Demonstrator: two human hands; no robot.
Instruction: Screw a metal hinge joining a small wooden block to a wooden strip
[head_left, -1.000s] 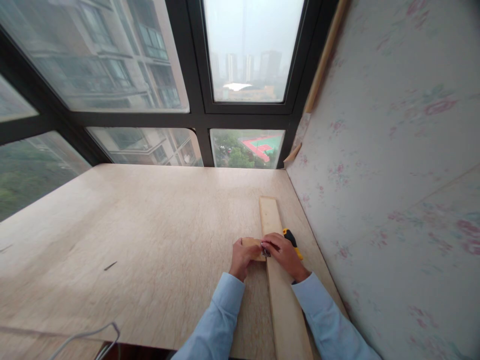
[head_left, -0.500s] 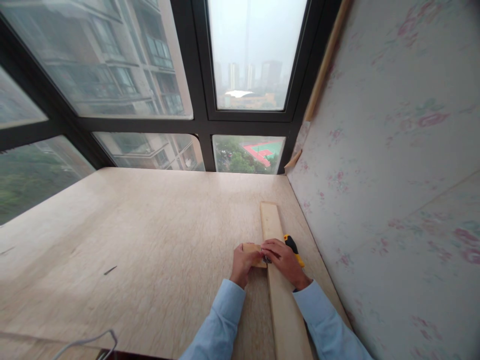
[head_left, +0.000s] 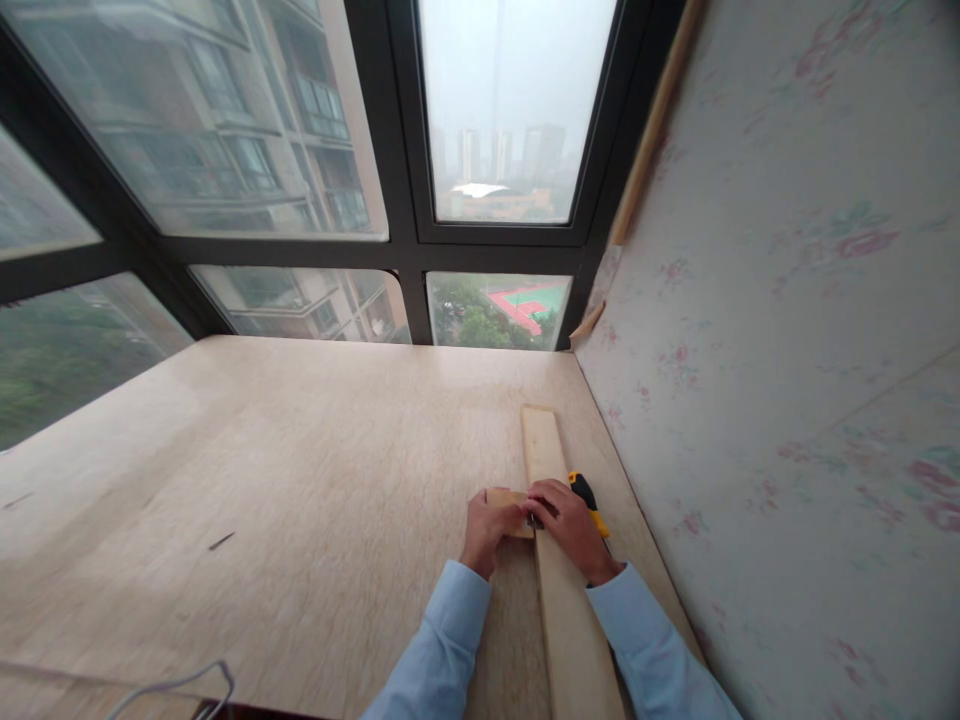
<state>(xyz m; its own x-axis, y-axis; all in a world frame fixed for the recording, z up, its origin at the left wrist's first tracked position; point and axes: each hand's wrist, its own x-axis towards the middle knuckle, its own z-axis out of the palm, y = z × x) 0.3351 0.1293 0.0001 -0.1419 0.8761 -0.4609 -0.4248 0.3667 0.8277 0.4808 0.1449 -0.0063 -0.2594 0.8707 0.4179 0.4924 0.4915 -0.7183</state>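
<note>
A long pale wooden plank (head_left: 546,450) lies on the plywood table (head_left: 300,480), running away from me near the right wall. My left hand (head_left: 486,530) is closed on a small wooden block (head_left: 504,497) pressed against the plank's left side. My right hand (head_left: 566,522) rests on the plank with its fingers pinched round a small dark metal piece (head_left: 534,520) at the joint between block and plank. What that piece is I cannot make out. A yellow and black tool (head_left: 589,503) lies just right of the plank, partly hidden behind my right hand.
A floral-papered wall (head_left: 787,350) rises close on the right. Dark-framed windows (head_left: 405,240) stand along the table's far edge. A small dark screw or nail (head_left: 220,541) lies on the table at the left. A grey wire loop (head_left: 172,685) shows at the bottom left.
The view has tilted slightly, so everything sits a little lower in the picture. Both hands stay at the same place on the block and plank.
</note>
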